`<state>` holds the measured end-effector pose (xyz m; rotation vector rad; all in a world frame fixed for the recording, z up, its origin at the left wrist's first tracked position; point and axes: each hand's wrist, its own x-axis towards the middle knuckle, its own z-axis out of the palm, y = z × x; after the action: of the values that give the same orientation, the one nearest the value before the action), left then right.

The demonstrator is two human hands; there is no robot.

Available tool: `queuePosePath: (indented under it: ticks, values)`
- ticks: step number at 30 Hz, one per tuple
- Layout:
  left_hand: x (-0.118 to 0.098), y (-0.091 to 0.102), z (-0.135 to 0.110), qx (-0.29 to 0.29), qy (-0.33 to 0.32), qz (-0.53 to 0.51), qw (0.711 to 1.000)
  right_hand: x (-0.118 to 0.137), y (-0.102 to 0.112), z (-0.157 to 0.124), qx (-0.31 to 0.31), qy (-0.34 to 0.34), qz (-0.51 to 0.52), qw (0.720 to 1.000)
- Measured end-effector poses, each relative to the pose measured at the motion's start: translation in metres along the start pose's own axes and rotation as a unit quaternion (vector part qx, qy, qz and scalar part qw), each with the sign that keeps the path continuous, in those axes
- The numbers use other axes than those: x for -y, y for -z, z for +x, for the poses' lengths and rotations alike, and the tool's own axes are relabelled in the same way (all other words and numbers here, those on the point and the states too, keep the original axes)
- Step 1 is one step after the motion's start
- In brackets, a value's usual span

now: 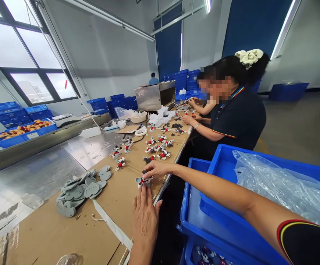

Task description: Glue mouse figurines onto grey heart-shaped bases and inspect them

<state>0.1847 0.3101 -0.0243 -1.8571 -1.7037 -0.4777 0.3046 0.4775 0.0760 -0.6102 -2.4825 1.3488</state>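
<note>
My right hand (157, 168) reaches in from the right, its fingers closed on the upper part of a small cartoon mouse figurine (142, 180) in red, black and white with grey parts. Below it, my left hand (145, 213) lies back up on the cardboard. Its fingers are stretched out and touch the figurine's base, while the thumb stands apart. More mouse figurines (157, 148) lie in a group just beyond, and a few others (120, 163) stand to the left. A heap of flat grey heart-shaped pieces (77, 192) sits left of my hands.
Cardboard (93, 235) covers the bench. Blue bins (195, 206) stand close on the right, one holding clear plastic film (284, 184). Co-workers (240, 106) sit along the right edge farther on. A metal box (149, 97) and white tape roll (141, 131) are beyond.
</note>
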Motion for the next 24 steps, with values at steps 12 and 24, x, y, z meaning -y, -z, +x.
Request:
queuePosePath:
  ticks: [12, 24]
  values:
    - [0.001, -0.002, 0.0, 0.005, 0.008, 0.012, 1.0, 0.002, 0.0, 0.0, -0.007, 0.006, -0.005, 1.0]
    - [0.002, -0.001, -0.001, 0.01, -0.011, 0.014, 1.0, -0.009, 0.003, 0.017, -0.018, -0.008, 0.026, 0.999]
